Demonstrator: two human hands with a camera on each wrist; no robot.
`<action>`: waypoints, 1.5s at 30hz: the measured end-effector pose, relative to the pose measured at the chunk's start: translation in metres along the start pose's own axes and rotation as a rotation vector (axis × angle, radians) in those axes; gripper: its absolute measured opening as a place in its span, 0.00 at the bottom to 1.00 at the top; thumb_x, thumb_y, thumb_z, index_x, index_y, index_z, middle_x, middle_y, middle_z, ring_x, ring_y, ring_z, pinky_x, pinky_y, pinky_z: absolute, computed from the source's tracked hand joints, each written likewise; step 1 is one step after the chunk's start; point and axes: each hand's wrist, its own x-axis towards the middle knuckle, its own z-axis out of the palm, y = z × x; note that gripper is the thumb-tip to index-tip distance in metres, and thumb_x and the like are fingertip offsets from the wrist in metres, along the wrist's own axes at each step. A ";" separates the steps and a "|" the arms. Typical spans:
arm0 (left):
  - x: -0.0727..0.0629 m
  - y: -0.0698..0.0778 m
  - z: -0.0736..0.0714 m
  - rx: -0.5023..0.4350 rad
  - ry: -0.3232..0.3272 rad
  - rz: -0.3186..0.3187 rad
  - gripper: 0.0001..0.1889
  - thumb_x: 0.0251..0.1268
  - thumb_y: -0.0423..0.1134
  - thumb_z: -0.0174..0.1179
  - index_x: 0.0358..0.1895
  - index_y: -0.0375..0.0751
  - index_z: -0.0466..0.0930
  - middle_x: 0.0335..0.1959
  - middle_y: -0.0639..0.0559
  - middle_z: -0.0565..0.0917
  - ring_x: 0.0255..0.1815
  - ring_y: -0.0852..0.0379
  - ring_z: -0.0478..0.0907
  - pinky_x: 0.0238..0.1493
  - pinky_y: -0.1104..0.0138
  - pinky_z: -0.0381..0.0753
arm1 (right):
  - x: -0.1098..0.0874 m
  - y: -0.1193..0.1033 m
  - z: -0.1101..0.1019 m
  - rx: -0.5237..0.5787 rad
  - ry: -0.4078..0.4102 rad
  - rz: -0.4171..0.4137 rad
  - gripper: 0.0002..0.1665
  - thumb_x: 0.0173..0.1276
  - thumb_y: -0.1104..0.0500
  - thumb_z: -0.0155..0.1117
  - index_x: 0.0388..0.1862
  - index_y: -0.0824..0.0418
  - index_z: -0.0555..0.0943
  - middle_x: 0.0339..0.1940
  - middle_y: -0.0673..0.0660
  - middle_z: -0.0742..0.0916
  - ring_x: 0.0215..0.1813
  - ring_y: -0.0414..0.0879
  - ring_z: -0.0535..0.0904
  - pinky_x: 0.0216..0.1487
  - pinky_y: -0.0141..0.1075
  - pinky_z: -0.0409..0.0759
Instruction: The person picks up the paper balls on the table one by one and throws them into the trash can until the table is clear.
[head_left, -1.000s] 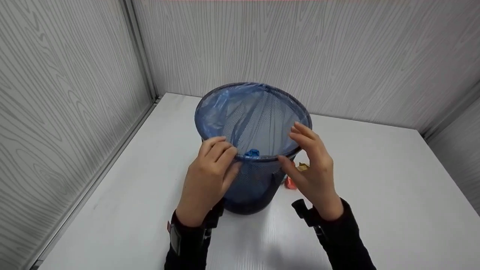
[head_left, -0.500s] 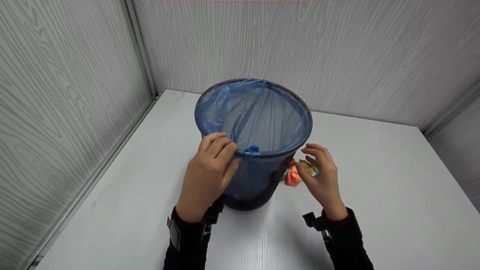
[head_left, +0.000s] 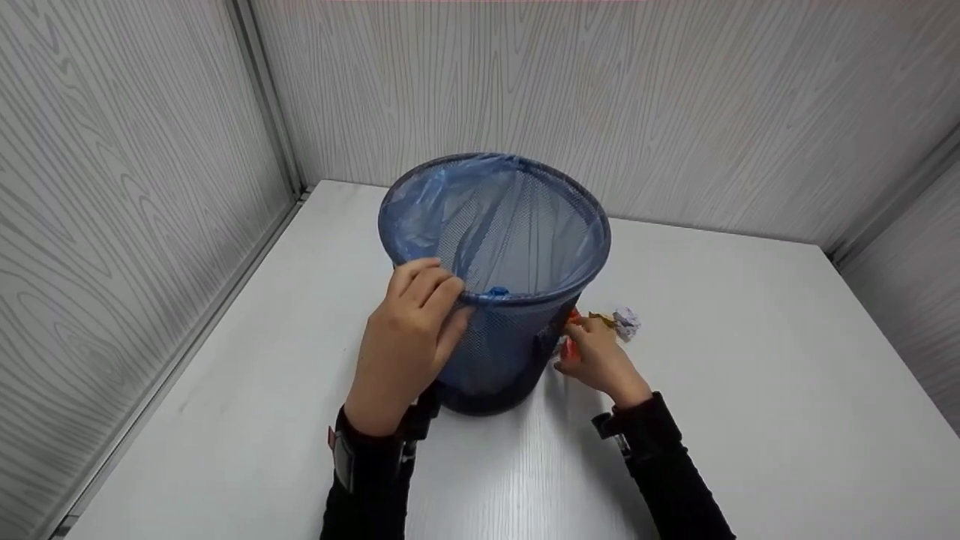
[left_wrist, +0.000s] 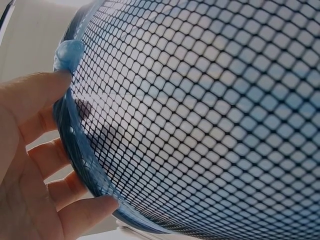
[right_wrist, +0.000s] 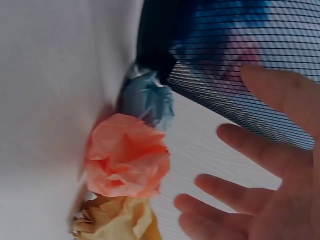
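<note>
A dark mesh wastebasket [head_left: 487,352], lined with a blue plastic bag [head_left: 420,217], stands on the white table. My left hand [head_left: 405,322] grips its near rim, fingers over the edge and thumb on the outside; the left wrist view shows the bag folded over that rim. A blue crumpled paper ball [head_left: 499,291] shows inside. To the basket's right, my right hand [head_left: 600,360] is low beside crumpled paper balls. In the right wrist view its fingers [right_wrist: 240,142] are spread, apart from the coral paper ball [right_wrist: 127,157], and nothing is in them.
A light blue paper ball [right_wrist: 147,100] lies against the basket's base, and a yellow paper ball [right_wrist: 120,217] lies beyond the coral one. A white paper ball [head_left: 626,322] sits farther right. Wood-grain panels [head_left: 465,82] wall the table [head_left: 735,360] at the back and sides.
My right hand has left the basket's rim, moved out to the right, then dropped to the paper balls. My left hand has kept its grip on the rim.
</note>
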 end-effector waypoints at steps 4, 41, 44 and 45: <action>0.001 -0.001 0.001 0.002 0.001 -0.001 0.08 0.54 0.34 0.60 0.36 0.35 0.76 0.38 0.45 0.76 0.52 0.47 0.67 0.46 0.63 0.75 | 0.002 0.003 0.004 -0.066 -0.078 -0.004 0.22 0.40 0.60 0.72 0.35 0.64 0.74 0.38 0.63 0.74 0.40 0.56 0.71 0.37 0.47 0.72; -0.002 0.003 0.003 0.000 0.020 0.001 0.09 0.53 0.35 0.61 0.36 0.35 0.76 0.37 0.45 0.76 0.52 0.47 0.67 0.47 0.64 0.74 | -0.007 0.017 -0.025 0.071 -0.184 -0.111 0.16 0.46 0.70 0.64 0.37 0.68 0.75 0.34 0.58 0.78 0.34 0.49 0.72 0.34 0.39 0.74; 0.000 0.004 0.004 -0.004 0.016 0.007 0.08 0.53 0.34 0.61 0.36 0.35 0.76 0.37 0.45 0.76 0.52 0.47 0.68 0.47 0.64 0.74 | -0.013 0.010 -0.043 0.071 -0.233 -0.073 0.20 0.47 0.69 0.65 0.42 0.66 0.74 0.40 0.59 0.77 0.38 0.49 0.72 0.37 0.41 0.74; 0.001 0.004 0.005 -0.006 0.014 0.008 0.08 0.53 0.34 0.61 0.36 0.35 0.76 0.37 0.45 0.76 0.52 0.47 0.68 0.46 0.64 0.75 | -0.016 0.007 -0.049 0.069 -0.232 -0.065 0.21 0.48 0.68 0.66 0.44 0.66 0.74 0.42 0.59 0.77 0.39 0.50 0.73 0.39 0.42 0.74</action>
